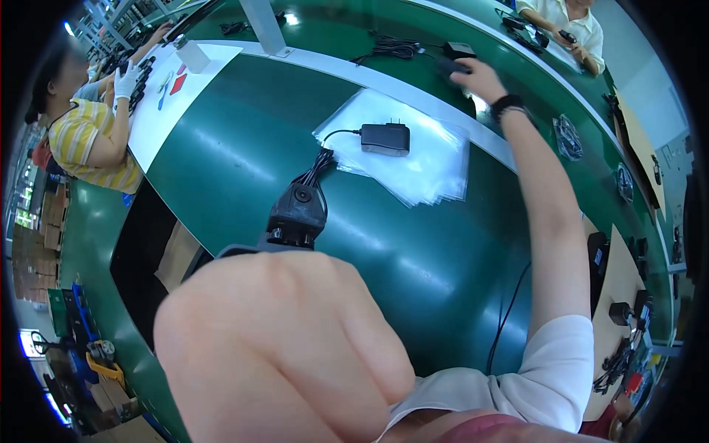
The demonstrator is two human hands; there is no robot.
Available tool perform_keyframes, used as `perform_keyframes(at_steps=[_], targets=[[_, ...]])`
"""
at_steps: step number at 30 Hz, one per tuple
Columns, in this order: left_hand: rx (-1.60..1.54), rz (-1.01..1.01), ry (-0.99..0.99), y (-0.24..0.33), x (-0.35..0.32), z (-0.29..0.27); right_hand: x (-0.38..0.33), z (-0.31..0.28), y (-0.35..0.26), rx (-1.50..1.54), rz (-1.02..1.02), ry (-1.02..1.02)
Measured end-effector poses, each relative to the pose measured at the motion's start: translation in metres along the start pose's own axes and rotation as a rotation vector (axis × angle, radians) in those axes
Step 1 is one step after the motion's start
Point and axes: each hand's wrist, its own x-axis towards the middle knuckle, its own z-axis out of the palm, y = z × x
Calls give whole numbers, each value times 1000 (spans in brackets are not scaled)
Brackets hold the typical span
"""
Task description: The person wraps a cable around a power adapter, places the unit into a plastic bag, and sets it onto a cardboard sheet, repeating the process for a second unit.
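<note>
Factory floor, a long curved green conveyor belt (244, 148) with a pale strip along its far edge; other workers sit along it, one in a yellow striped top at the left beside a white mat (166, 103), another in a light shirt at the far upper right. On the belt in front of the wearer lies a stack of clear plastic bags (428, 166), and on top of it a black power adapter (385, 138), prongs up toward the far side, its cord (325, 151) running off the bags to a bundled coil near the left hand. The left hand (284, 347) fills the lower frame, seen from the back and very close; it seems closed around a dark tool-like body (297, 213), but the fingers are hidden, so the grip cannot be told for sure. The right hand (476, 74) is stretched far across the belt, fingers curled over a second dark adapter-like item (452, 68) by the pale strip; a black wristband sits on that wrist. Judged from the layout: the adapter rests on the bags, not inside one, so bagging looks not yet done.
</note>
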Motion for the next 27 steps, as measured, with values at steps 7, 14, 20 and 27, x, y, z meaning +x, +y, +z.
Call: perform_keyframes(at_steps=[7,14,20,27], targets=[[-224,266,-340,-7,-17,-4,-22,-155,-47,702,422,378],[-236,339,-377,-17,-7,-5,-14,-255,31,432,358,600],[-348,286,-399,-27,6,-6,-44,-316,28,-1066,12,625],[223,108,101,-12,-17,10,-104,-273,-141,385,58,503]])
